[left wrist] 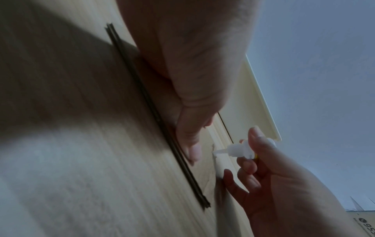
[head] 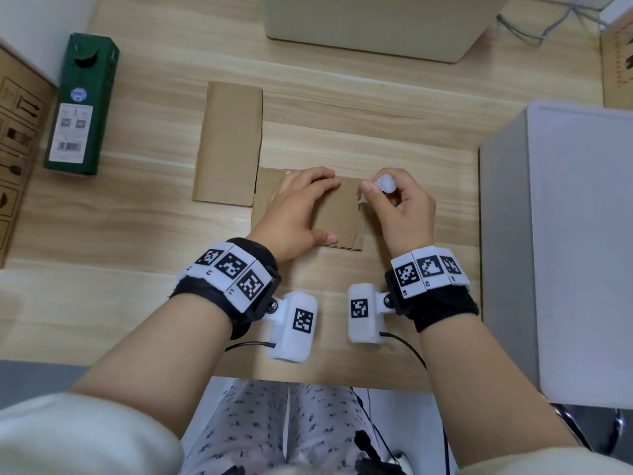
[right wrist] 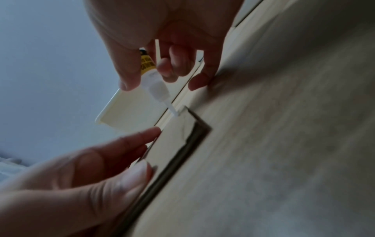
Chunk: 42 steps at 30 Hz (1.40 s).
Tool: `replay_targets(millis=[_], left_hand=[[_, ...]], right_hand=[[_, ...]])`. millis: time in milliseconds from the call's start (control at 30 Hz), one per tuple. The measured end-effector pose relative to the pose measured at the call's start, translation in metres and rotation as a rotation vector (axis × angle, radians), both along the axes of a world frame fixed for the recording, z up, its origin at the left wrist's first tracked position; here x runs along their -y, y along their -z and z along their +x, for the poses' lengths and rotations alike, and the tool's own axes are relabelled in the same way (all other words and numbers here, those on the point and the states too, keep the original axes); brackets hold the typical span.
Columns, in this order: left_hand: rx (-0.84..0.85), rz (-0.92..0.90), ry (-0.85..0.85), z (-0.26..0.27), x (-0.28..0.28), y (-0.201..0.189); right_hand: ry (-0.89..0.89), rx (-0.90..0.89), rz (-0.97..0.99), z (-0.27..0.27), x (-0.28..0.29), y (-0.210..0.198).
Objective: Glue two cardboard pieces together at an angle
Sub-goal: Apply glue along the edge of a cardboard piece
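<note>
A small brown cardboard piece (head: pixel 337 214) lies flat on the wooden table (head: pixel 137 228). My left hand (head: pixel 298 204) presses it down with straight fingers spread over it. My right hand (head: pixel 394 197) grips a small glue tube (head: pixel 385 184) with a white cap end and a yellow label (right wrist: pixel 147 65). Its thin nozzle (right wrist: pixel 172 110) touches the far right corner of the small piece (right wrist: pixel 176 133). The nozzle (left wrist: pixel 220 151) also shows in the left wrist view, near my left thumb. A taller cardboard piece (head: pixel 229 142) lies flat just left of the small one.
A dark green carton (head: pixel 82 104) lies at the far left. A grey box (head: pixel 561 241) stands close on the right. A cream box (head: pixel 373 22) sits at the back, with printed cardboard (head: pixel 17 138) at the left edge. Cables run from both wrist cameras.
</note>
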<state>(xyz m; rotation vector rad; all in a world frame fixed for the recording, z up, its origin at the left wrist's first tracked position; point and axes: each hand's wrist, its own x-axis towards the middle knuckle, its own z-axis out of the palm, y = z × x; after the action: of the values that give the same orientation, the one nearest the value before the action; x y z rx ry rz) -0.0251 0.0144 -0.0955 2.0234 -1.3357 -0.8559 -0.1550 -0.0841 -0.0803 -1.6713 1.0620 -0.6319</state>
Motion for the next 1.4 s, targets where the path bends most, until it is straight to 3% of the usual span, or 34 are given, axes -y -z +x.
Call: replay_targets(millis=[1400], left_hand=[[0.022, 0.002, 0.003, 0.000, 0.001, 0.001]], right_hand=[[0.012, -0.006, -0.077, -0.016, -0.020, 0.005]])
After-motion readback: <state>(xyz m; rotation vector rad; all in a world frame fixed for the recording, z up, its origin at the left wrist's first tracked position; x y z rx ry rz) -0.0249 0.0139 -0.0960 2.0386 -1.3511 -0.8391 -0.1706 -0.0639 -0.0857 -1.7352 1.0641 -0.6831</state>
